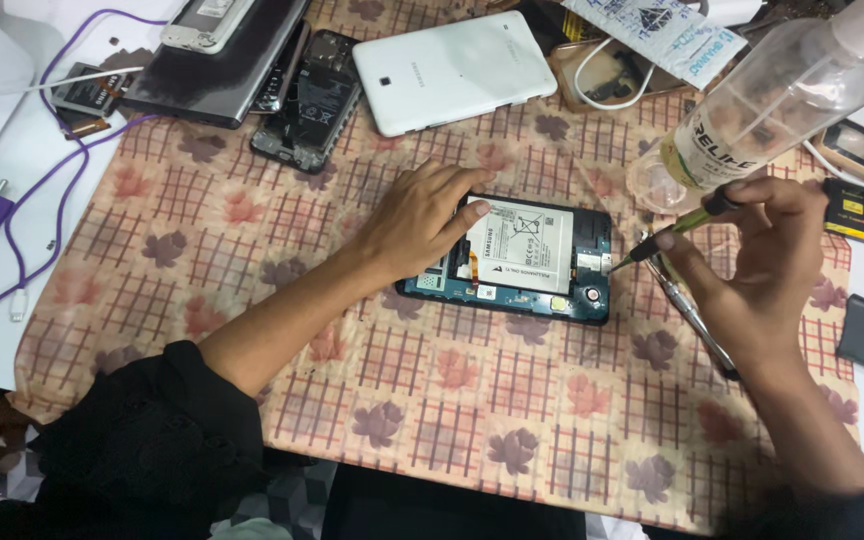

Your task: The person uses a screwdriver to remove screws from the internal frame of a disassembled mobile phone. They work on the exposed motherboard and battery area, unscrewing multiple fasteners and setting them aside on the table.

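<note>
On the checked cloth (512, 400) sits the opened tablet (512, 262), back off, white battery (522, 245) showing. My left hand (417, 220) rests loosely curled on the tablet's left end, thumb touching the battery edge, gripping nothing. My right hand (762, 250), just right of the tablet, is pinched narrow around a green-handled screwdriver (674, 232), tip at the tablet's right edge. Beyond the tablet lies a white tablet (452, 70); a clear bottle (762, 100) lies tilted up right of it.

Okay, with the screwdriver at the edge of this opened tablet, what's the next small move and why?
Probably seat the screwdriver tip squarely in a screw at the opened tablet's right edge: the right hand holds it angled there, and the left hand pins the tablet flat.
</note>
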